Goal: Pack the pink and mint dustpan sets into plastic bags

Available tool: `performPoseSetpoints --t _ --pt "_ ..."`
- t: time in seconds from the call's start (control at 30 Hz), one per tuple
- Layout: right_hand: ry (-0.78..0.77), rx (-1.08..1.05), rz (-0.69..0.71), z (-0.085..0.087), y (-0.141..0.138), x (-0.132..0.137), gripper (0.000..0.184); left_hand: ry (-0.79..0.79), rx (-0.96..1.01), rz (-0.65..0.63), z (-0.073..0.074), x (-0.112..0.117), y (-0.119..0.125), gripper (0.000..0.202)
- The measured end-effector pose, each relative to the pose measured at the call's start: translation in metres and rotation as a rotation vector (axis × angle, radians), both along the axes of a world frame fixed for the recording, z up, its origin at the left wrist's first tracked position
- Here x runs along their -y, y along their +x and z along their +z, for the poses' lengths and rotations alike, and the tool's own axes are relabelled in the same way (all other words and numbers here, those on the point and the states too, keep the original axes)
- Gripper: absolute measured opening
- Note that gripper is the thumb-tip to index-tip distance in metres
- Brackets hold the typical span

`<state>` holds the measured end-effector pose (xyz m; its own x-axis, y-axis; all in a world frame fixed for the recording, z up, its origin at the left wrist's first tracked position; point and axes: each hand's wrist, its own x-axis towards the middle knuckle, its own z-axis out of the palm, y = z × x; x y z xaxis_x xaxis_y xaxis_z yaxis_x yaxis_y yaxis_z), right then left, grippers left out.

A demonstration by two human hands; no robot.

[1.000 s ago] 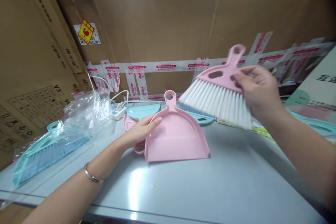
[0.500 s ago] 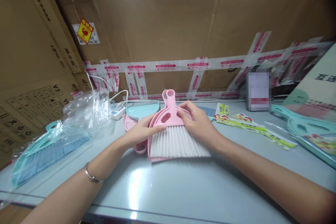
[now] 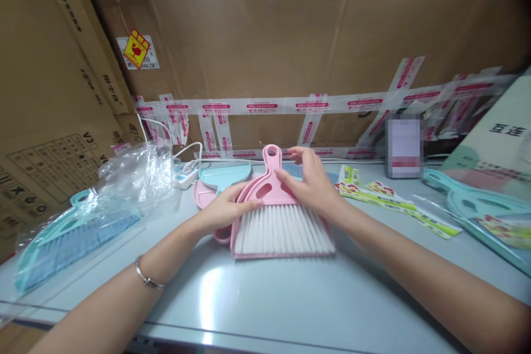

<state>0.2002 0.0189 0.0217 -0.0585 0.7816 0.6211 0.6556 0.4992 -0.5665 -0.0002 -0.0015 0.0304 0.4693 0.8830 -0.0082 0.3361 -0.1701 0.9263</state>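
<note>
Pink brush now lies against pink dustpan

Illumination is moderate, cool and fairly even; the lamp itself is out of view. A vertical streak of glare whitens the front of the grey table, and small highlights break up the clear plastic bag. A soft-edged shadow lies beneath the right forearm. The upper right corner falls off to black, while a pale bright patch shows at upper left above the rear carton. Wide-angle stretching is evident towards the side margins. Focus is slightly soft: bristles on the pink brush partly merge, and fine print is illegible. Coarse pixelation covers the upright device.
</note>
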Motion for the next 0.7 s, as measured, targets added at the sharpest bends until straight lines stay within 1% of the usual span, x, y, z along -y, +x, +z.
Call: performPoseSetpoints --t 0.03,0.1,0.13,0.17,0.3,0.4,0.5,0.57,0.7 --pt "-0.156 -0.055 0.063 0.005 0.000 -0.004 0.042 0.002 0.000 -0.018 0.000 0.000 0.000 0.050" --pt "-0.455 -0.102 0.212 0.013 -0.001 -0.011 0.038 -0.005 0.010 -0.046 0.001 0.001 0.000 0.049" --pt "-0.545 -0.097 0.264 0.016 -0.002 -0.014 0.036 -0.016 0.019 -0.048 0.001 0.001 0.000 0.050" --pt "-0.583 -0.087 0.288 0.017 -0.004 -0.015 0.035 -0.030 0.025 -0.043 0.001 0.001 0.000 0.051" --pt "-0.534 -0.082 0.241 0.013 -0.010 -0.015 0.035 -0.070 0.023 -0.034 0.001 0.000 -0.001 0.050" --pt "-0.531 -0.083 0.219 0.008 -0.012 -0.013 0.033 -0.069 0.029 -0.051 0.000 -0.001 -0.002 0.049" --pt "-0.528 -0.099 0.192 0.007 -0.013 -0.012 0.030 -0.059 0.048 -0.074 -0.001 -0.002 -0.004 0.048" --pt "-0.546 -0.119 0.187 0.007 -0.014 -0.012 0.030 -0.058 0.047 -0.080 -0.002 -0.003 -0.004 0.047" --pt "-0.644 -0.179 0.229 0.007 -0.011 -0.010 0.036 -0.078 0.018 -0.055 -0.001 -0.004 -0.005 0.048"
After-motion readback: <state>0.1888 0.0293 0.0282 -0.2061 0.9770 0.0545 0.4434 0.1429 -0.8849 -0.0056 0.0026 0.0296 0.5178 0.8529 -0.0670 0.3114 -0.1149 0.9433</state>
